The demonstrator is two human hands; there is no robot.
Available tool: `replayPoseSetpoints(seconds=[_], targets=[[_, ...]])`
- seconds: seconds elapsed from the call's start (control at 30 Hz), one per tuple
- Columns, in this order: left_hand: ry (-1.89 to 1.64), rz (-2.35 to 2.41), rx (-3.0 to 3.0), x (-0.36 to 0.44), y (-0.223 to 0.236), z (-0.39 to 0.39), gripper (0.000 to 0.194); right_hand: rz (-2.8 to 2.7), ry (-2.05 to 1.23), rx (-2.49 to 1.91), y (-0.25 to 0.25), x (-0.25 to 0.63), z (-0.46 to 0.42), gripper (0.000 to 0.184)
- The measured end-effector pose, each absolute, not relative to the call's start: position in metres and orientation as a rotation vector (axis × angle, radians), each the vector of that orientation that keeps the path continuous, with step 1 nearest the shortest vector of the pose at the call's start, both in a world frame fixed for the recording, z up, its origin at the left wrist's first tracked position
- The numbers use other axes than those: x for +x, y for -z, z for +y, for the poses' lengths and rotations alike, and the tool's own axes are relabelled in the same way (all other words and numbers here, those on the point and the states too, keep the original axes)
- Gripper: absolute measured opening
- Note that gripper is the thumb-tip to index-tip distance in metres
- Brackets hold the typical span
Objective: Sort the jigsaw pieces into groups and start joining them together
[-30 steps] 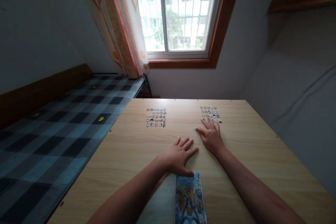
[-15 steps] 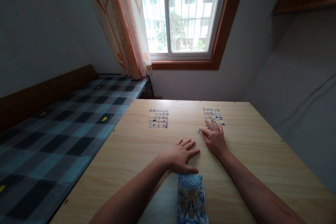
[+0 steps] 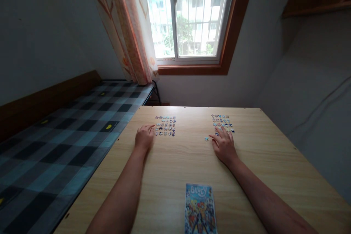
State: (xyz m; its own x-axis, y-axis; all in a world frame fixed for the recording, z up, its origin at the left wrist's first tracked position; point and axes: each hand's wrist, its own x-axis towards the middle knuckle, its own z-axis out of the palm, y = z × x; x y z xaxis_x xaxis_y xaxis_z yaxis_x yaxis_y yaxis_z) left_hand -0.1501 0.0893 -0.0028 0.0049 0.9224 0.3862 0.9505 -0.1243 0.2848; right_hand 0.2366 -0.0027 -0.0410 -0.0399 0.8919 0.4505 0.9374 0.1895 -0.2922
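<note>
My left hand (image 3: pixel 144 137) is at the left edge of the left group of jigsaw pieces (image 3: pixel 166 129), palm down. Its fingers are loosely bent, with the index finger pointing at the rows, and nothing shows in its grasp. My right hand (image 3: pixel 224 145) lies with fingers spread over the lower rows of the right group of jigsaw pieces (image 3: pixel 221 120), covering some of them. A single light-blue jigsaw piece (image 3: pixel 206 139) sits just left of its thumb. Both groups are laid out in several short rows.
A Bluey picture sheet or box (image 3: pixel 200 208) lies at the near middle of the wooden table (image 3: pixel 175 164). To the left stands a bed with a checked cover (image 3: pixel 82 131). A curtain (image 3: pixel 128 29) and a barred window (image 3: pixel 197 14) are beyond the table.
My left hand has moved left and away from me, from above the Bluey picture to the left group of pieces. The right hand stays almost where it was.
</note>
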Motion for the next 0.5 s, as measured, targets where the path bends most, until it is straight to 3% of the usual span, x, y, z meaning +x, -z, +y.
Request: replayPoseSetpoints(seconds=[0.3,0.5], targets=[[0.585,-2.269,-2.029,-0.151,0.004,0.088,0.033,-1.933,0.090,-1.706,0.039,0.235,-0.004,0.033],[0.141,-2.540,-1.872,-0.156,-0.030,0.079,0.029,-1.927,0.075,-1.701,0.038,0.235,-0.004,0.031]])
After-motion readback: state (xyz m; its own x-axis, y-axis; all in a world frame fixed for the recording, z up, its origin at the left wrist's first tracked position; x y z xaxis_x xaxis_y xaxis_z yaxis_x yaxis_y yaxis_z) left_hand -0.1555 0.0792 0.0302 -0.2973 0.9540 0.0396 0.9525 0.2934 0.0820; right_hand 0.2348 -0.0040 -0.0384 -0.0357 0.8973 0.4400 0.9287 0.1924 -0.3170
